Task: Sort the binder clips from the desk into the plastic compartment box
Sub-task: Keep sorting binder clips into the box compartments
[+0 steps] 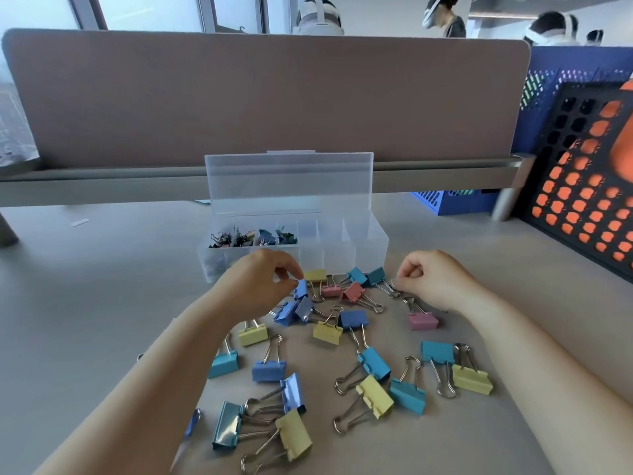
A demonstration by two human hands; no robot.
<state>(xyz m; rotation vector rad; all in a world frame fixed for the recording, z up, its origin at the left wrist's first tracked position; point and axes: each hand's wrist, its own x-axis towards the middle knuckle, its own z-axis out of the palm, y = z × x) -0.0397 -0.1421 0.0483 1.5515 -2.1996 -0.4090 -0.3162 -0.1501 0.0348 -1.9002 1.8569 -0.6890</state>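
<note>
A small white slip point(79, 222) lies toward the far left of the grey desk point(85, 303); any print on it is too small to tell. The left hand point(260, 282) reaches in from the near edge, thumb and forefinger pinching a blue clip point(300, 289) at the far side of the heap.

The plastic compartment box point(371, 248) stands at the middle of the far edge. It is clear-walled, and its lid point(289, 180) is raised upright against the brown partition point(267, 97). Its left compartments hold small clips in dark, blue and green.

The binder clips point(354, 318) are scattered from just in front of the box down to the near edge. They are folded metal bodies in pale yellow, sky blue, mid blue, pink and teal, each with silver wire handles, some lying across one another.

The right hand point(431, 279) rests near the box's right front corner, fingers curled, pinching the wire handle of a teal clip point(376, 275).

At the right edge a black perforated crate point(582, 186) leans, with a blue crate point(452, 200) behind it.
</note>
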